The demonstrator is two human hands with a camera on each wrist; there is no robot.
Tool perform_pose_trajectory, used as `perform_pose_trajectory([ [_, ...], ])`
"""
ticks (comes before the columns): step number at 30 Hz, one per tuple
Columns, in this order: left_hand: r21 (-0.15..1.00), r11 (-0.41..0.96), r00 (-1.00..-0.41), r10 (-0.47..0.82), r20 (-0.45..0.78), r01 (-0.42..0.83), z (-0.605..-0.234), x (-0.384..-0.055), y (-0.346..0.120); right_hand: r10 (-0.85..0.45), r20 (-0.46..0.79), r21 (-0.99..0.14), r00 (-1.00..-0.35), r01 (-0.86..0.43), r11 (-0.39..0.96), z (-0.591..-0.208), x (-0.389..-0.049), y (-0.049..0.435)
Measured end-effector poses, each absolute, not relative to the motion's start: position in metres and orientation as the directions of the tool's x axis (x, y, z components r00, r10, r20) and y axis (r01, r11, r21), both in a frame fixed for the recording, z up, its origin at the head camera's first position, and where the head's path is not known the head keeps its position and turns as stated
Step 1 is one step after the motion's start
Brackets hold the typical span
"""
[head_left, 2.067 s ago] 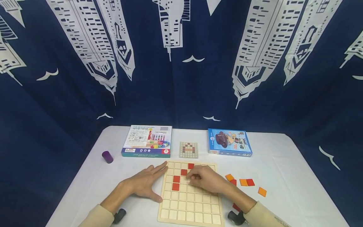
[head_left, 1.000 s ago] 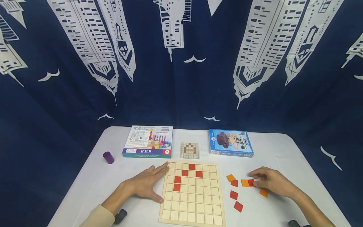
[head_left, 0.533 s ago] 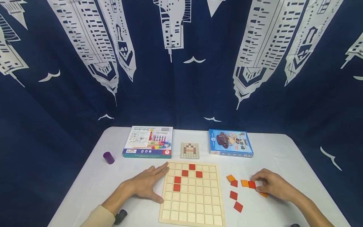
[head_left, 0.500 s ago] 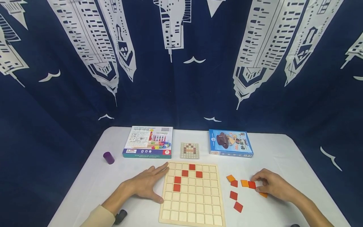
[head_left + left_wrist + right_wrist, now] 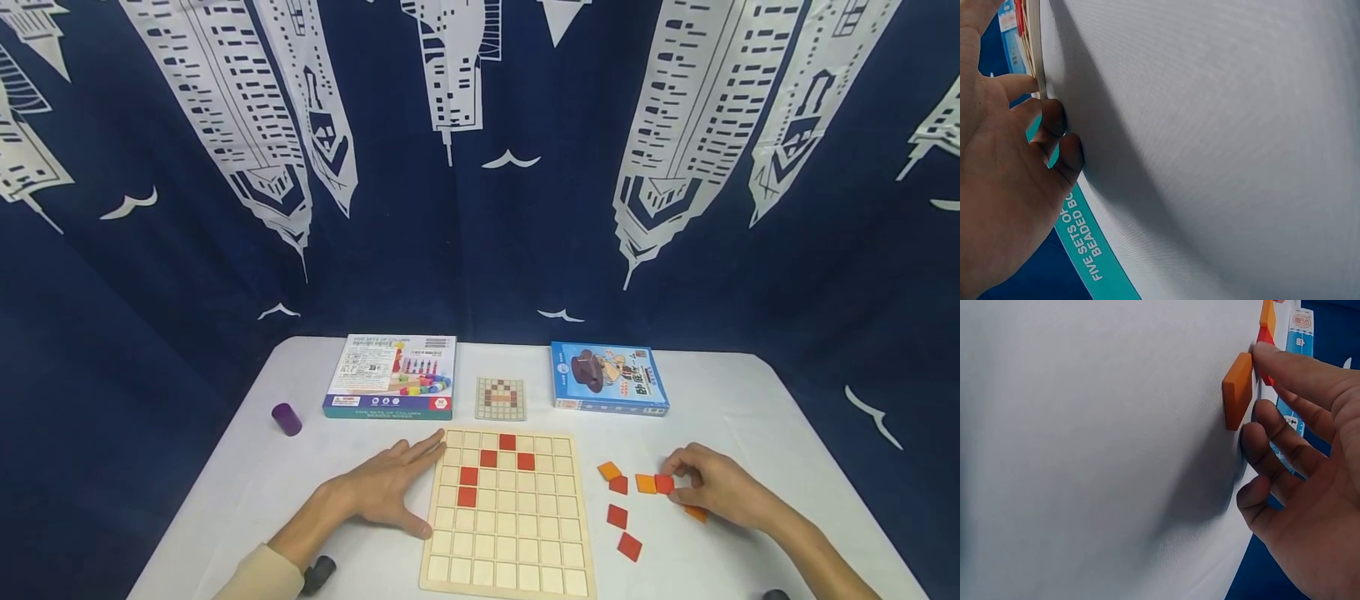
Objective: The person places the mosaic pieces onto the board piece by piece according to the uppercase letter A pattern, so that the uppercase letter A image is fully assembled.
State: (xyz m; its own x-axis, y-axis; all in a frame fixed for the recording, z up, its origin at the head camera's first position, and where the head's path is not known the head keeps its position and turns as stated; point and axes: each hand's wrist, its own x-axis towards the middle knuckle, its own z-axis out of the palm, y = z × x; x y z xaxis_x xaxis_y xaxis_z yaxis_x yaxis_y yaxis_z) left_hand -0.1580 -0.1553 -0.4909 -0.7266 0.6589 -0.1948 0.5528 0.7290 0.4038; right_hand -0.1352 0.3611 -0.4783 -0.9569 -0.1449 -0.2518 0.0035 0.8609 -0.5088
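My right hand (image 5: 716, 482) pinches a red square tile (image 5: 664, 484) between thumb and forefinger, next to an orange tile (image 5: 646, 483). In the right wrist view, another orange tile (image 5: 1237, 391) lies by the fingertips, and the thumb partly hides the red one (image 5: 1266, 337). My left hand (image 5: 386, 485) spreads thumb and fingers along the left edge of a wooden grid board (image 5: 506, 575). Several red tiles (image 5: 467, 497) sit in the board's upper cells. In the left wrist view, the left hand (image 5: 1010, 169) touches the board's edge (image 5: 1036, 44).
Loose red tiles (image 5: 629, 547) and an orange tile (image 5: 609, 472) lie right of the board. Behind it are a patterned grid card (image 5: 501, 412), a beaded-boxes box (image 5: 390, 379) and a blue box (image 5: 609, 379). A purple cylinder (image 5: 287, 419) lies at the far left.
My right hand has moved from the board to the loose tiles on the right and taken hold of a red one. Another red tile now shows in the board's second row. The left hand stays put.
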Motion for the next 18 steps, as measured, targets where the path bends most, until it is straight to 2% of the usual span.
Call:
perform_pose_trajectory([
  [18, 0.396, 0.731, -0.729, 0.657, -0.191, 0.556, -0.4920, -0.1586, -0.1557, -0.114, -0.235, -0.547, -0.965, 0.034, 0.837, -0.4770, -0.1327, 0.3569],
])
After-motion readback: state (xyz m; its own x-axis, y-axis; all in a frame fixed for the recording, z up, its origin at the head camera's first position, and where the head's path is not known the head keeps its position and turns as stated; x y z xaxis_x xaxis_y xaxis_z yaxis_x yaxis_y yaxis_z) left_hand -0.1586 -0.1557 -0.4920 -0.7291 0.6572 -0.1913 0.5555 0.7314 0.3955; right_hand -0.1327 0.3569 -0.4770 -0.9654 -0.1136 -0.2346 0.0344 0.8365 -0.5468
